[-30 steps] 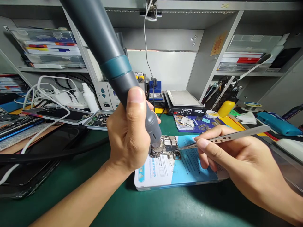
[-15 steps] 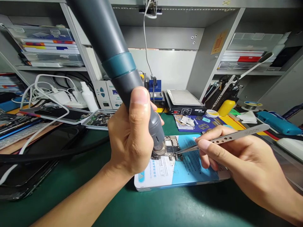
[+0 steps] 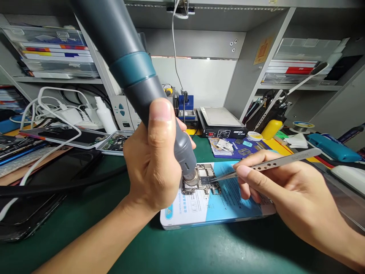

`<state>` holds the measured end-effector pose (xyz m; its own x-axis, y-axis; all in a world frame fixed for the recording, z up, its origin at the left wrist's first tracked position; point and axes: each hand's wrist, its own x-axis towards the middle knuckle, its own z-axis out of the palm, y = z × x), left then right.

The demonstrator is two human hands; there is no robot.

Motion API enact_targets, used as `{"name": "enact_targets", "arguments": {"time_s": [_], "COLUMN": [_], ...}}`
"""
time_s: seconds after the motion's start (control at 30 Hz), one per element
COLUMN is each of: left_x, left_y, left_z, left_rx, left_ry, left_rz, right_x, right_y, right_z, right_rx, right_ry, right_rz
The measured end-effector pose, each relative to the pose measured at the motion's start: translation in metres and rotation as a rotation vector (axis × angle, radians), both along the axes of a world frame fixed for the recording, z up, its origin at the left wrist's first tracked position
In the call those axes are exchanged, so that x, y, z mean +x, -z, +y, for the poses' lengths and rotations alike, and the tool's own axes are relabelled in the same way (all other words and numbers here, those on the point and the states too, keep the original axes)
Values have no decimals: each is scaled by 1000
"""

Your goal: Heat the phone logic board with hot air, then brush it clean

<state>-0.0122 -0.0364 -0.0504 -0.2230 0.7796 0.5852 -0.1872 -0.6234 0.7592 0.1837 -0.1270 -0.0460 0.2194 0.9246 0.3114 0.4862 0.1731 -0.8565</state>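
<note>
My left hand (image 3: 155,163) is wrapped around a dark grey hot air gun (image 3: 137,82) with a teal band. Its metal nozzle (image 3: 191,178) points down over the left part of a phone circuit board (image 3: 203,173); whether it touches cannot be told. The board lies on a white and light-blue box (image 3: 185,217). In my right hand (image 3: 285,186) a pair of steel tweezers (image 3: 273,163) is pinched between thumb and fingers. The tips reach the middle of the board, by a dark chip, and it is too small to tell if they hold anything.
A hot plate (image 3: 222,123) stands behind the box, with a purple mat (image 3: 228,148) before it. Phone parts and a black phone (image 3: 57,175) lie at left, where a thick black cable (image 3: 85,182) crosses. A white bottle (image 3: 104,114) stands behind. Tools and a teal object (image 3: 330,146) are at right.
The hot air gun has shifted slightly left and tilts more, with my left hand. The tweezer tips have moved a little up and left over the board.
</note>
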Motion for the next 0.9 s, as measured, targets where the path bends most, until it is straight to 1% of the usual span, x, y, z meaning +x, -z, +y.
{"name": "enact_targets", "arguments": {"time_s": [0.1, 0.2, 0.4, 0.6, 0.9], "left_x": [1, 1, 0, 0, 1], "left_y": [-2, 1, 6, 5, 5], "left_z": [0, 2, 4, 3, 4], "left_rx": [-10, 5, 10, -8, 13], "left_ry": [-41, -53, -37, -20, 20], "left_rz": [2, -16, -12, -13, -10], "right_x": [0, 0, -1, -2, -5], "right_y": [1, 2, 2, 2, -3], "right_z": [1, 1, 2, 3, 4], "right_rx": [19, 45, 5, 34, 47], "right_ry": [-6, -16, -56, -22, -37], "right_rz": [-30, -65, -34, -62, -87]}}
